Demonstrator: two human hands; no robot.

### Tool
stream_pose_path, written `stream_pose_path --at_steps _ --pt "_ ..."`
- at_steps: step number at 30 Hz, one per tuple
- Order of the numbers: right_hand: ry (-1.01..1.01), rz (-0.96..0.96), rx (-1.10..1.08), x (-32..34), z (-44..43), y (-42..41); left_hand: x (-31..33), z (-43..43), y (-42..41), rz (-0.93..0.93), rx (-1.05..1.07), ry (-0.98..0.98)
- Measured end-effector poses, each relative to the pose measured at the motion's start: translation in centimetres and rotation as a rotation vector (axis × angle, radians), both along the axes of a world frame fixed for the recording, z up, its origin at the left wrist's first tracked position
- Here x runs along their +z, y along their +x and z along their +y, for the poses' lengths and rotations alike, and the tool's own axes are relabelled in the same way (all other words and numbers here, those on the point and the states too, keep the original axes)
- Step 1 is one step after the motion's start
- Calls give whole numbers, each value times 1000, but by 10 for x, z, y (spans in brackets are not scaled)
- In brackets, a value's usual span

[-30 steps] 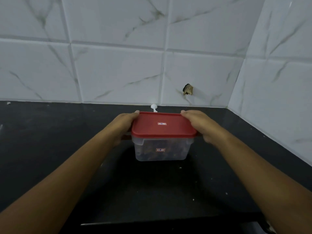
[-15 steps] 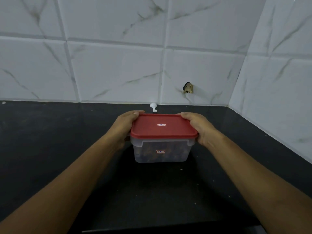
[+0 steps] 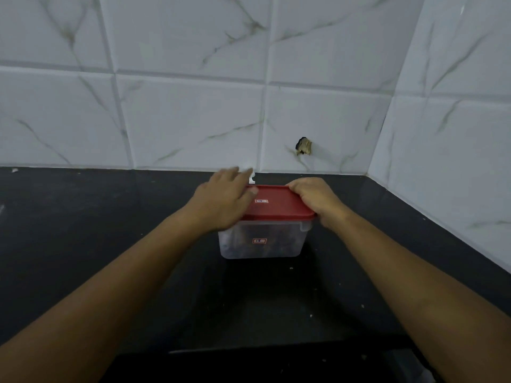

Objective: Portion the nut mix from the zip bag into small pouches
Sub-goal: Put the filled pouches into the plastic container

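A box [image 3: 282,244] with a red lid [image 3: 279,207] stands on the worktop [image 3: 83,244]. The right hand [image 3: 318,200] grips the lid's right edge; the left hand [image 3: 224,200], fingers straight, lies over its left edge.

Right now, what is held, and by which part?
Right hand grips the red lid at its far right corner; the blurred left hand only touches it.

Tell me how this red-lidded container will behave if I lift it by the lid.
Probably rigid: the clear plastic container shows straight walls. Some weight is likely, since dark contents show through those walls. The red lid, gripped at its edge by the right hand, might pop off under lifting; the wide base should resist tipping.
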State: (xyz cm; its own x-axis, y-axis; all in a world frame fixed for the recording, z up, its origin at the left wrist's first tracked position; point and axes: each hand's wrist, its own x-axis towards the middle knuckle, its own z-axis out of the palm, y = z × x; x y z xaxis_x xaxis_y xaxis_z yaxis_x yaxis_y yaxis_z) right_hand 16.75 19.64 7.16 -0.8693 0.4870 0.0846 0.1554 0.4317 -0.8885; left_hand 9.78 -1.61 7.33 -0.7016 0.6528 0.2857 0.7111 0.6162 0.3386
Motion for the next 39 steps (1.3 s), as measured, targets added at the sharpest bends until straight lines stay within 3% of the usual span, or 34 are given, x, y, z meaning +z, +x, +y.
stream_pose_path --at_steps 5,10,13,17,22,28,39 --pt "495 -156 60 20 8 -3 -9 2 11 78 55 -190" --pt "512 -4 82 53 5 -4 -11 2 10 96 49 -204" --pt "679 -137 99 12 -12 -5 -15 1 14 140 61 -132" --pt "548 -91 84 -9 -19 9 -23 0 22 179 99 42" --pt "399 129 21 -11 -20 39 -27 -11 20 -85 73 331" --pt "295 266 23 -30 -12 92 -54 -37 29 -200 139 635" --pt "343 142 159 -24 -39 57 -49 -70 10 -266 235 739"
